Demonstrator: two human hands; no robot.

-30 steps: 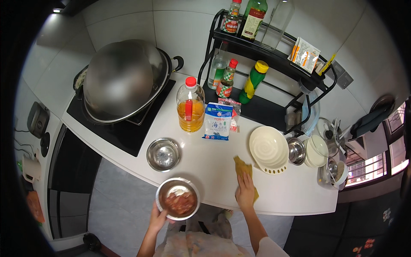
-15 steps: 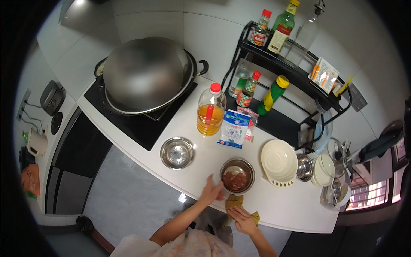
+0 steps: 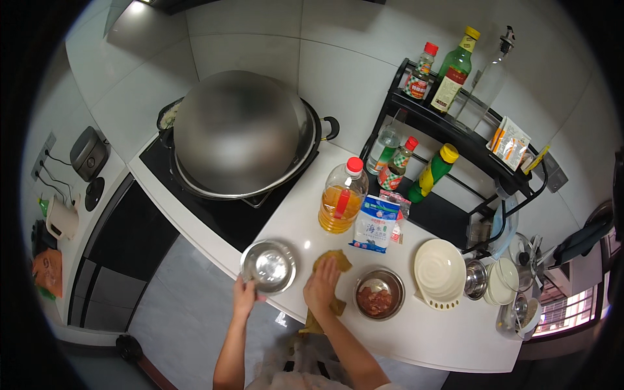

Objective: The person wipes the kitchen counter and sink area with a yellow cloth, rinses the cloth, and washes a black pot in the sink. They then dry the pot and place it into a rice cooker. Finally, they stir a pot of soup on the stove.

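Observation:
With my left hand (image 3: 244, 296) I grip the near rim of a shiny metal bowl (image 3: 274, 257), which has nothing visible inside. My right hand (image 3: 320, 291) presses a yellowish-brown cloth (image 3: 337, 260) onto the white counter, fingers together over it. One end of the cloth trails toward the counter's front edge. Just right of that hand stands a second metal bowl (image 3: 378, 278) containing pieces of raw reddish meat (image 3: 374, 302). Behind the cloth are a large oil bottle (image 3: 340, 208) with a red cap and a blue-and-white packet (image 3: 375, 225).
A lidded wok (image 3: 237, 136) covers much of the black stove at back left. Right of the meat bowl stands a cream colander set (image 3: 441, 270), near stacked bowls. A black rack (image 3: 455, 123) of sauce bottles lines the wall. The counter's front edge (image 3: 448, 361) curves close to me.
My left hand has moved left and taken hold of the bowl rim. My right hand has slid the cloth left and farther in, from in front of the meat bowl. The view has shifted.

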